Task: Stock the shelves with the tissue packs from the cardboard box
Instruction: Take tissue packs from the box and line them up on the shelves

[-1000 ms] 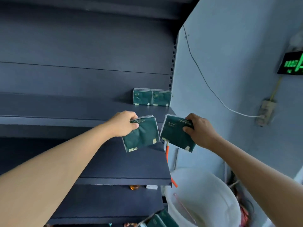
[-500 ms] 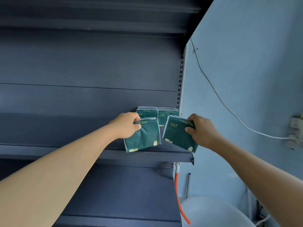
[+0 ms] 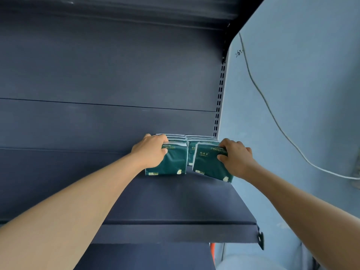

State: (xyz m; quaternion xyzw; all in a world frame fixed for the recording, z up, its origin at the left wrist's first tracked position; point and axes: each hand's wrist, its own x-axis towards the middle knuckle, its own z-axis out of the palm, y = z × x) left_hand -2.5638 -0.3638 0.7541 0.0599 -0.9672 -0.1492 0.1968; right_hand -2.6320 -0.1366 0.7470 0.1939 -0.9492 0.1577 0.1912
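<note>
- The left hand (image 3: 151, 151) grips a green pack (image 3: 169, 162) by its top left corner, fingers curled over the top edge and thumb pressed on the front face.
- This left pack stands upright on the shelf (image 3: 175, 203), its bottom edge on the shelf surface, front face toward the camera; most of it shows to the right of and below the hand.
- The right hand (image 3: 236, 157) grips a second pack (image 3: 208, 164) by its top right corner, fingers hooked over the top and thumb on the front.
- The right pack is tilted, its lower right corner lower and nearer the camera than its left; whether that corner touches the shelf cannot be told. It extends left of and below the hand.
- The two held packs sit side by side, close together with a narrow gap between them.
- Just behind them, two rows of packs (image 3: 196, 140) already stand on the shelf against the back panel (image 3: 109, 123), in the right rear corner; only their white tops and slivers of green show.
- The shelf unit is dark grey-blue, with a slotted upright (image 3: 219, 106) at its right edge.
- To the right is a pale blue wall (image 3: 303, 84), with a white cable (image 3: 272, 114) running down and across it.
- Both forearms reach in from the lower corners.
</note>
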